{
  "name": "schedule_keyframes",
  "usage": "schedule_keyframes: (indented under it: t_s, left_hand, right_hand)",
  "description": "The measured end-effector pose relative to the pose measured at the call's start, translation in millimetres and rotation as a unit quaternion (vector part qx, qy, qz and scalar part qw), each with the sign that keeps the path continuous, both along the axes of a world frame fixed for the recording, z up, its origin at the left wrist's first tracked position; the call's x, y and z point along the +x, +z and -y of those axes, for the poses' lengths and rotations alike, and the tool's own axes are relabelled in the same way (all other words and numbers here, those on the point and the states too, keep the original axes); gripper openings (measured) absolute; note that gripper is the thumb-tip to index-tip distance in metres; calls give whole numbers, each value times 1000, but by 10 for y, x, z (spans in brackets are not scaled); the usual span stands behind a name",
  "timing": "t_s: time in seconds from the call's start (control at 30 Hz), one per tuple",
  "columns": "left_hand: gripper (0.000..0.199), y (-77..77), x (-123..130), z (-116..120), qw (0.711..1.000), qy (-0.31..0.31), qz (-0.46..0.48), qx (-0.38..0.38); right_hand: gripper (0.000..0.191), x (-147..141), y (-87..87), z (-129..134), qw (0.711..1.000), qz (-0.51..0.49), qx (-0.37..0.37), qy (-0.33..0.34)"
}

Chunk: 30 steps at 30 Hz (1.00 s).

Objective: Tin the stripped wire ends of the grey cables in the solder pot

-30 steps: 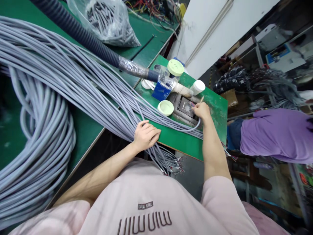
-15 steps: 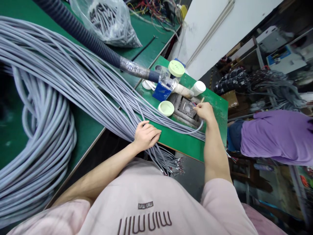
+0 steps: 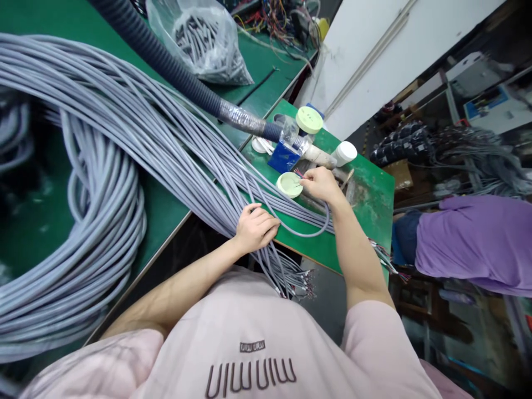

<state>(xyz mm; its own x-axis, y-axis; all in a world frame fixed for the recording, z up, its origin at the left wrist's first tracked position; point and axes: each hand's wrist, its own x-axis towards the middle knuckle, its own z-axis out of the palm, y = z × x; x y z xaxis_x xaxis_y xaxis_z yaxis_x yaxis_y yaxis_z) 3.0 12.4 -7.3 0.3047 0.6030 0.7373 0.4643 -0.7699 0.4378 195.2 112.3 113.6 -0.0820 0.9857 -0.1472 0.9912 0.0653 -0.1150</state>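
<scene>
My right hand pinches the end of a grey cable, whose thin coloured wires poke out over a pale green round dish. My left hand is closed over the bundle of grey cables at the table's front edge. Stripped cable ends hang below that hand. Behind the right hand, a square metal pot is partly hidden. A blue box stands behind the dish, beside the hose's pale nozzle.
A dark ribbed hose crosses above the cables. A lidded jar and a white cup stand at the back of the green board. A bag of cable pieces lies behind. A person in purple is at the right.
My right hand has moved left from the metal pot to the green dish, carrying the cable end. My left hand stays on the bundle. The view has shifted slightly.
</scene>
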Motion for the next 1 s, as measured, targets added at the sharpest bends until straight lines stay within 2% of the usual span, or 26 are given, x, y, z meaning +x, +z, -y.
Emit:
schedule_keyframes:
  t_s: [0.17, 0.37, 0.53, 0.67, 0.77, 0.87, 1.0]
  left_hand:
    - [12, -15, -3, 0, 1000, -2, -1, -2]
    - [12, -16, -3, -2, 1000, -5, 8, 8]
    - [12, -11, -5, -4, 1000, -3, 7, 16]
    - [12, -12, -6, -2, 1000, -6, 9, 5]
    - [11, -9, -5, 0, 1000, -4, 8, 4]
    - [10, 3, -4, -1, 1000, -1, 8, 8]
    - [10, 31, -4, -5, 1000, 3, 6, 25]
  right_hand:
    - [22, -119, -91, -67, 997, 68, -27, 1]
    - [23, -166, -156, -97, 994, 101, -44, -4]
    - [25, -122, -104, -72, 995, 98, -31, 1]
    - [26, 133, 45, 7, 997, 73, 1, 1]
    - [26, 419, 100, 51, 997, 71, 7, -39]
    - [25, 685, 35, 40, 992, 73, 6, -105]
    - [23, 918, -137, -36, 983, 74, 11, -167]
